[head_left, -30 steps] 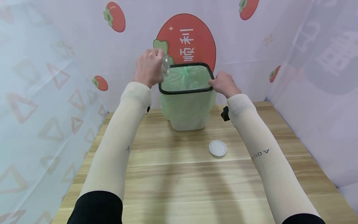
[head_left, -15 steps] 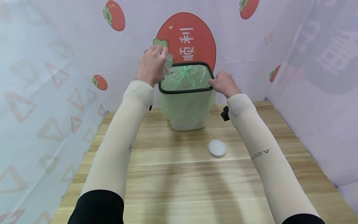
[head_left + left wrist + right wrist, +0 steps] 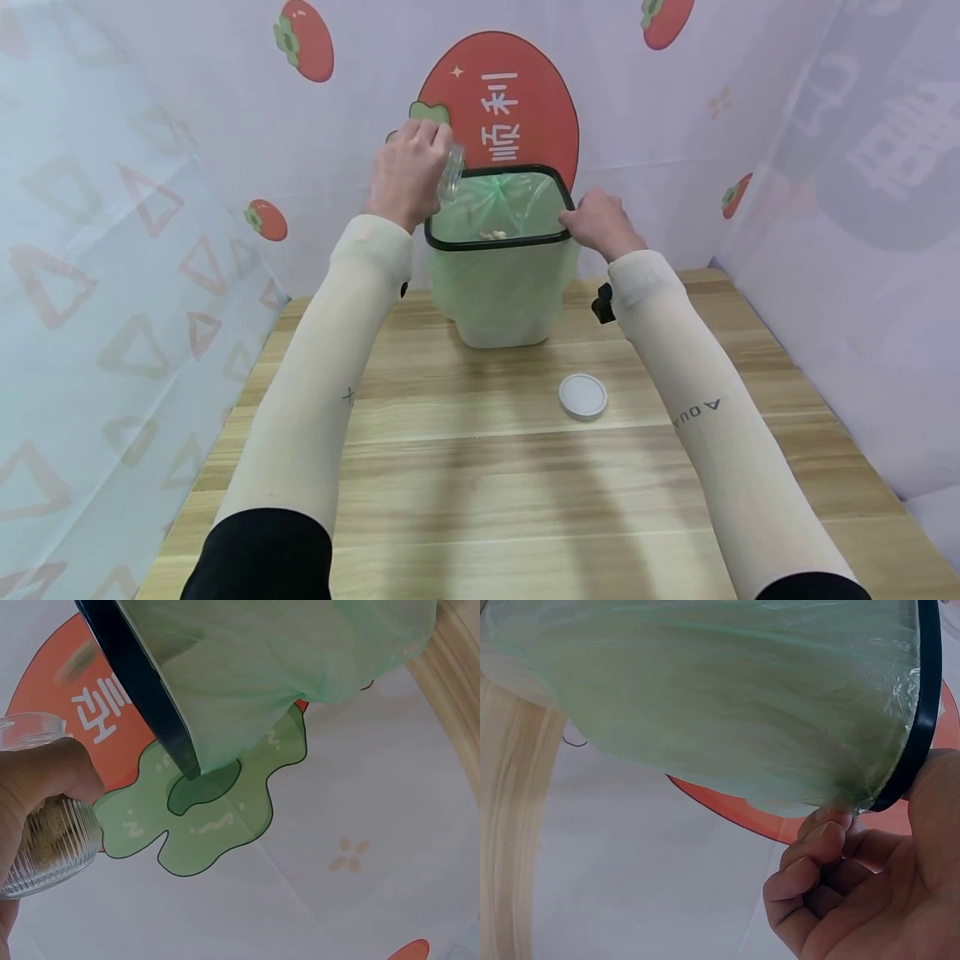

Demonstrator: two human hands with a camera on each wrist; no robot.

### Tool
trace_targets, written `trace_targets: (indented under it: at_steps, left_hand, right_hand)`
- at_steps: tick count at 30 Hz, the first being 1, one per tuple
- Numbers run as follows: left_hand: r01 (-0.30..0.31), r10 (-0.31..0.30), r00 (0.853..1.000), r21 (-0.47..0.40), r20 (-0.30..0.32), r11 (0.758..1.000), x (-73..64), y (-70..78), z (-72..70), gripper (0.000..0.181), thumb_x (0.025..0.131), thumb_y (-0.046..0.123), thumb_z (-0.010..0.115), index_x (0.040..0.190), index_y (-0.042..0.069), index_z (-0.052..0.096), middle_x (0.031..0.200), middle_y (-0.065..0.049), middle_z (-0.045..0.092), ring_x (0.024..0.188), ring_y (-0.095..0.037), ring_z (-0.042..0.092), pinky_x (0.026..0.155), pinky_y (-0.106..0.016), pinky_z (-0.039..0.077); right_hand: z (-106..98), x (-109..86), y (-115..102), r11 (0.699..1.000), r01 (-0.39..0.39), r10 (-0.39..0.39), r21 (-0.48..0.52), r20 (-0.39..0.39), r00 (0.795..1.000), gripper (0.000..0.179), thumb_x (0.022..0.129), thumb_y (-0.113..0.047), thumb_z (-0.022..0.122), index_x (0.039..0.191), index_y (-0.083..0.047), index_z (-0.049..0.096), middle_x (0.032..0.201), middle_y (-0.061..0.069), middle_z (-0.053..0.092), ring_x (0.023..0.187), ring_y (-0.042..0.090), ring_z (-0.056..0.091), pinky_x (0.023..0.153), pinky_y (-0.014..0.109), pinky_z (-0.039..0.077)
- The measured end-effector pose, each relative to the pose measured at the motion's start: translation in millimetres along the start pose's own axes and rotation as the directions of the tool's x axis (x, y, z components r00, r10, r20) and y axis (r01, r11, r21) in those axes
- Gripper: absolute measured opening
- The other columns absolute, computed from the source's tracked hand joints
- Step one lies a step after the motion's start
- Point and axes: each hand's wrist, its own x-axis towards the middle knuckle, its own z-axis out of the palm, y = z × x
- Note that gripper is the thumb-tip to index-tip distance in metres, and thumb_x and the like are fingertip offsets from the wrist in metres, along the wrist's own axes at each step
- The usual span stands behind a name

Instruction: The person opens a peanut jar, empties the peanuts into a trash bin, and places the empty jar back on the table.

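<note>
My left hand (image 3: 408, 175) grips a clear glass jar (image 3: 452, 173), tipped with its mouth toward the trash bin's opening. Ribbed glass and brownish crumbly contents show below the thumb in the left wrist view, where a blurred brown streak (image 3: 79, 660) hangs in the air between jar and bin. The bin's black rim (image 3: 495, 246) runs around a translucent green liner bag (image 3: 465, 217). My right hand (image 3: 603, 223) pinches the rim's right corner, thumb on one side and curled fingers against the bag. Small pale pieces (image 3: 492, 236) appear just inside the near rim.
A round white lid (image 3: 582, 396) lies on the wooden table (image 3: 450, 500) in front of the bin, left of the right forearm. Printed fabric walls (image 3: 652, 117) enclose the table at the back and both sides.
My left hand has shifted slightly right and up with the jar, bringing it further over the bin's opening. Pale pieces now show inside the rim. The right hand keeps its hold.
</note>
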Motion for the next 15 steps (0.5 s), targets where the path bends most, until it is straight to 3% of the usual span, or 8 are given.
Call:
trace_targets:
  at_steps: [7, 15]
  left_hand:
    - [-0.033, 0.033, 0.998, 0.003, -0.051, 0.999, -0.1, 1.0, 2.1, 0.061, 0.093, 0.008, 0.078, 0.148, 0.0, 0.051, 0.146, -0.021, 0.06, 0.138, -0.038, 0.055, 0.111, -0.052, 0.053]
    - [-0.077, 0.082, 0.99, 0.045, -0.118, 0.996, 1.3, 3.2, 7.4, 0.047, 0.099, 0.006, 0.07, 0.143, -0.001, 0.054, 0.14, -0.02, 0.062, 0.134, -0.035, 0.057, 0.109, -0.049, 0.055]
  right_hand:
    - [1.5, -1.5, 0.2, 1.0, -0.012, 0.012, 0.012, -0.001, 1.0, 0.035, 0.108, -0.035, 0.048, 0.082, -0.011, 0.048, 0.087, 0.005, 0.045, 0.09, 0.027, 0.05, 0.081, 0.041, 0.045]
    - [1.7, 0.9, 0.9, 1.0, -0.02, 0.02, 0.009, 0.001, 1.0, 0.037, 0.107, -0.036, 0.047, 0.079, -0.012, 0.047, 0.077, 0.002, 0.041, 0.077, 0.023, 0.047, 0.074, 0.038, 0.043]
